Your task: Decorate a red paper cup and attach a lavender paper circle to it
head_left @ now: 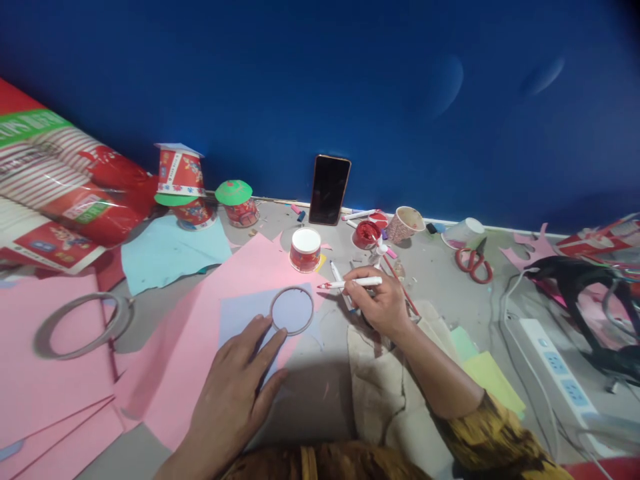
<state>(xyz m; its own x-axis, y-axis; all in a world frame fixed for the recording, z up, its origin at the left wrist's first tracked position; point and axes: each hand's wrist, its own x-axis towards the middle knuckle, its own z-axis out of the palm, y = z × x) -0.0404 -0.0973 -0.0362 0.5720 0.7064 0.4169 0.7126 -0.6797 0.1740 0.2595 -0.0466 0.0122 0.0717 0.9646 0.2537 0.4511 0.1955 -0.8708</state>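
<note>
My left hand point(240, 380) rests with fingers stretched out, its fingertips at the lower left edge of a thin grey ring point(313, 312). The ring lies flat on a pale blue paper sheet point(235, 319), which is on top of a large pink sheet point(185, 347). In my right hand point(383, 303) is a white marker point(367, 282) with a red tip, held nearly level and pointing left, to the right of the ring and apart from it. A red paper cup with a white top point(305, 250) stands just beyond the ring.
A phone point(330, 190) leans on the blue wall. Decorated cups point(237, 203) and bagged cups point(75, 193) are at the left, near a tape roll point(113, 327). Scissors point(473, 263), a cloth point(377, 380) and a power strip point(560, 373) lie to the right.
</note>
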